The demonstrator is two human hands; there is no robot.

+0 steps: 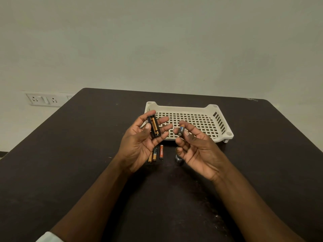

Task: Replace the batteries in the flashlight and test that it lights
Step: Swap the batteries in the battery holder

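My left hand [139, 142] is raised above the table, palm up, gripping a black battery holder [153, 126] with a copper-and-black battery seated in it. My right hand [197, 151] pinches a single black-and-copper battery [181, 130] between thumb and fingertips, a short gap to the right of the holder. On the table beneath the hands lie three loose batteries: two partly hidden by my left hand [154, 153] and an orange one [161, 152]. A shiny dark flashlight part [179, 158] stands on the table, mostly hidden behind my right fingers.
A white perforated plastic tray [222, 131] sits on the dark table [87, 154] just beyond the hands. The table's far edge meets a pale wall with a socket plate [43, 99] at left.
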